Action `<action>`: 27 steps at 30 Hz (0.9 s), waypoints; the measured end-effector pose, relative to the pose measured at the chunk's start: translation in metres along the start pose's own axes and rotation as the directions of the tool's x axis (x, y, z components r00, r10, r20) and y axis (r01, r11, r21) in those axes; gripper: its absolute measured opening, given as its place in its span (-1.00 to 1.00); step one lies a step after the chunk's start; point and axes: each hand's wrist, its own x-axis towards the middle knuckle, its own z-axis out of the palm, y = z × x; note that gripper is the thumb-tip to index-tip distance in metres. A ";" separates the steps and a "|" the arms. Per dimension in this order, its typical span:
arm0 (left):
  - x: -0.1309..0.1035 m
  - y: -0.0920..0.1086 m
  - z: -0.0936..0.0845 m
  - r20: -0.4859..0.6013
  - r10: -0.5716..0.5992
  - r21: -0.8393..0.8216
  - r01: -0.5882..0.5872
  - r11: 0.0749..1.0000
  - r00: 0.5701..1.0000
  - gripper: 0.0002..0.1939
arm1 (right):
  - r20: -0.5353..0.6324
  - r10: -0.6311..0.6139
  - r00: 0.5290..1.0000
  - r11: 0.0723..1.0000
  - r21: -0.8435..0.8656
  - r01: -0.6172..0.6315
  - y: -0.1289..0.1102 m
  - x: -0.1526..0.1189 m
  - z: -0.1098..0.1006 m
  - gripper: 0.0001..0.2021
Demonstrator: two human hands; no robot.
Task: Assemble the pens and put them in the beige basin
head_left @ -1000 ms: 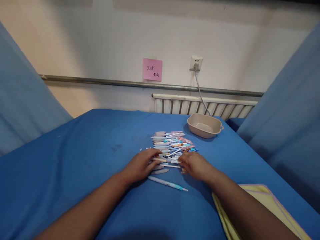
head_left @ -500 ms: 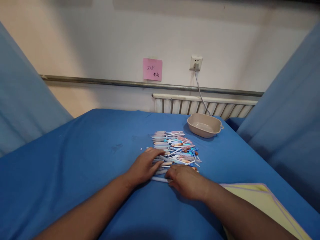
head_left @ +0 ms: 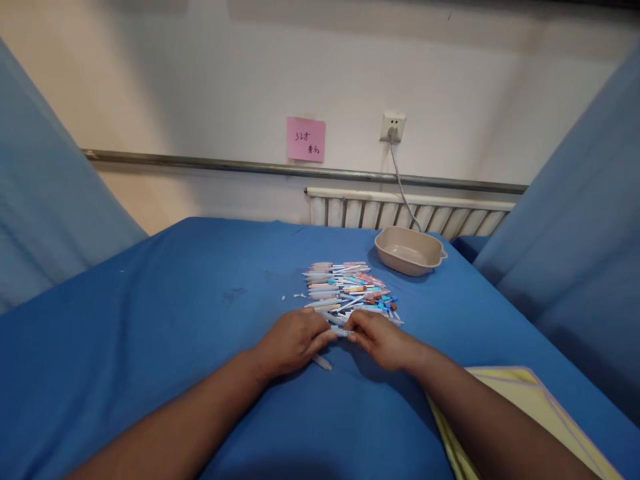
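Note:
Between my two hands, at the near edge of a pile of pens and pen parts (head_left: pixel 327 287), is a pale pen (head_left: pixel 341 331). My left hand (head_left: pixel 295 339) is closed on its left end, the fingertips pinching it. On its right end, my right hand (head_left: pixel 376 339) closes thumb and fingers. Part of the pen is hidden by the fingers. Another pale pen (head_left: pixel 323 362) lies slanted on the blue sheet beside my left hand, partly covered by it. Thin white sticks (head_left: pixel 351 303) and blue and brown small pieces (head_left: pixel 387 303) lie on the pile's right side.
A beige plastic basin (head_left: pixel 409 252) stands behind the pile to the right. A yellow cloth (head_left: pixel 510 393) lies under my right forearm. Small white bits (head_left: pixel 299 295) are left of the pile. A radiator (head_left: pixel 370 212) and wall rail run behind the blue-covered surface (head_left: pixel 150 333).
My hands have come together on one pen at the pile's near edge; the right hand moved slightly up. The nearest pale pen now lies slanted by the left hand.

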 end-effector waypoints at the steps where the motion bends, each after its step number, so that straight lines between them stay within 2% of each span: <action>1: 0.000 0.000 0.000 -0.002 -0.023 -0.007 0.023 1.000 1.000 -0.63 | -0.021 -0.023 1.000 0.999 -0.029 0.023 0.000 0.000 0.000 -0.94; 3: -0.001 0.002 -0.002 -0.060 -0.033 -0.051 0.030 0.998 0.998 -0.70 | -0.024 -0.042 0.999 0.997 -0.058 0.041 -0.001 -0.001 0.000 -0.93; 6: -0.001 0.003 -0.002 -0.147 -0.005 -0.109 -0.012 0.994 0.989 -0.68 | -0.028 -0.024 0.999 0.998 -0.066 0.023 -0.002 -0.002 -0.002 -0.94; 9: 0.000 0.002 0.001 -0.124 -0.050 -0.109 0.037 0.993 0.991 -0.78 | -0.050 -0.026 0.998 0.998 -0.061 0.023 -0.002 -0.002 -0.003 -0.95; 13: 0.000 0.003 0.002 -0.159 -0.130 -0.153 0.106 0.983 0.979 -0.72 | -0.038 -0.059 0.998 0.995 -0.082 0.055 -0.003 -0.002 -0.002 -0.92; 16: -0.001 0.007 -0.001 -0.183 -0.062 -0.171 0.030 0.985 0.981 -0.57 | -0.040 -0.059 0.997 0.994 -0.091 0.055 -0.003 -0.003 -0.001 -0.92; 18: -0.002 0.007 -0.001 -0.163 -0.023 -0.136 0.001 0.991 0.986 -0.59 | -0.045 -0.068 0.997 0.994 -0.087 0.064 -0.002 -0.003 -0.001 -0.92; 20: -0.002 0.004 0.000 -0.139 -0.046 -0.087 0.034 0.996 0.989 -0.67 | -0.046 -0.073 0.996 0.994 -0.085 0.069 -0.001 -0.003 -0.002 -0.92; 27: -0.001 -0.013 0.006 -0.131 -0.198 0.004 0.200 0.980 0.971 -0.67 | -0.020 -0.047 0.999 0.986 -0.160 0.044 0.005 -0.003 -0.009 -0.91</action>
